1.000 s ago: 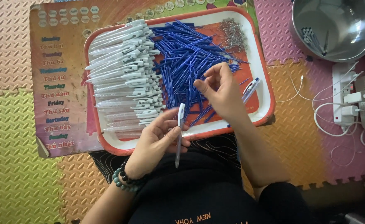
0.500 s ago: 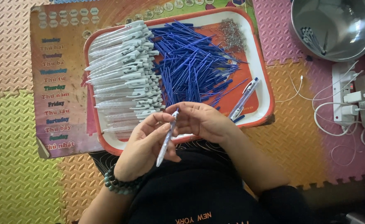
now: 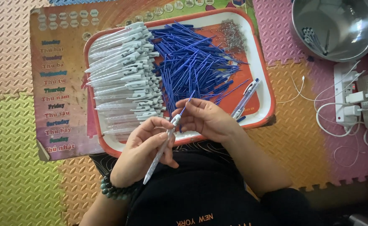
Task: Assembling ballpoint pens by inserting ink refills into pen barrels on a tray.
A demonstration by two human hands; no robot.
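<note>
My left hand grips a clear white pen barrel, held slanted over the tray's near edge. My right hand pinches a thin blue refill whose lower end sits in the top of that barrel. Both hands meet above the front rim of an orange tray. On the tray lie a stack of white pen barrels at the left, a heap of blue refills in the middle, a pile of small metal springs at the back, and an assembled pen at the right.
A metal bowl holding a few pens stands at the upper right. A white power strip with plugs and white cables lies at the right. A printed poster lies under the tray on coloured foam floor mats.
My right hand left the refill heap with one blue refill and came to the barrel in my left hand; the refill now enters the barrel's top.
</note>
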